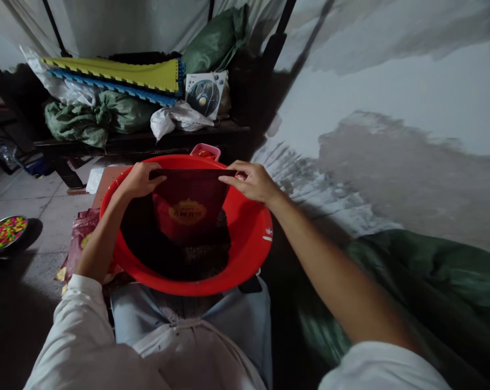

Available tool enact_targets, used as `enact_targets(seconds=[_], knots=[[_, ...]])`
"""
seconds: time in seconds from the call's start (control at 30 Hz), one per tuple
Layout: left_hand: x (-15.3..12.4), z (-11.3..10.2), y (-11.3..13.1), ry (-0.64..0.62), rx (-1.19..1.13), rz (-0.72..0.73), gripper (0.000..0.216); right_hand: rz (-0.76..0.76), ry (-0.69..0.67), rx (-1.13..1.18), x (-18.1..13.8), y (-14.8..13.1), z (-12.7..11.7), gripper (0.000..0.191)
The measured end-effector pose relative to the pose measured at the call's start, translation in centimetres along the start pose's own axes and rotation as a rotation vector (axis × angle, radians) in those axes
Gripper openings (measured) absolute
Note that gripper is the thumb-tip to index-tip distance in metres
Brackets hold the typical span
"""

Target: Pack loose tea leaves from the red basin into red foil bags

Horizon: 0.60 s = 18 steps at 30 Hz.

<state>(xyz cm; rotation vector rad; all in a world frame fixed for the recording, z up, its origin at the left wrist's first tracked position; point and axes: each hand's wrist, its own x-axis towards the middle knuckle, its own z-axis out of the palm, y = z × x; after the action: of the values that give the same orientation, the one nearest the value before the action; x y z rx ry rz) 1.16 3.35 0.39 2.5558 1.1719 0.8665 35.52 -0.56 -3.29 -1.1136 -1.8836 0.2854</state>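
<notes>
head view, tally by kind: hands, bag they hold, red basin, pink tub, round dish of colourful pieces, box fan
Hands: 2 (left hand, right hand)
Held maroon bag: 1
Red basin: 1
Pink tub: 1
Round dish: 1
Box fan: 1
Total: 7

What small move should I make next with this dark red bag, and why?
I'd probably ease the dark red bag open: your left hand and right hand pinch opposite ends of its top edge, which runs nearly straight between them, so it looks barely open.
</notes>
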Motion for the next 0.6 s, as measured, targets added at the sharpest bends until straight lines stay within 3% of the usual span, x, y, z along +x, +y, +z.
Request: enact_targets(seconds=[0.23,0.43,0.6], knots=[[-0.5,0.1,3.0,-0.061,0.204,-0.002,0.017,-0.128,-0.023,-0.222,0.6,-1.8,0.9,0.018],[-1.1,0.3,4.5,-0.038,0.268,-0.05,0.018,-0.142,-0.034,-0.284,0.3,-2.8,1.3,0.026],[-0.7,1.1,5.6,-0.006,0.259,0.066,0.022,-0.187,-0.042,-0.305,0.0,-4.2,2.3,0.026]])
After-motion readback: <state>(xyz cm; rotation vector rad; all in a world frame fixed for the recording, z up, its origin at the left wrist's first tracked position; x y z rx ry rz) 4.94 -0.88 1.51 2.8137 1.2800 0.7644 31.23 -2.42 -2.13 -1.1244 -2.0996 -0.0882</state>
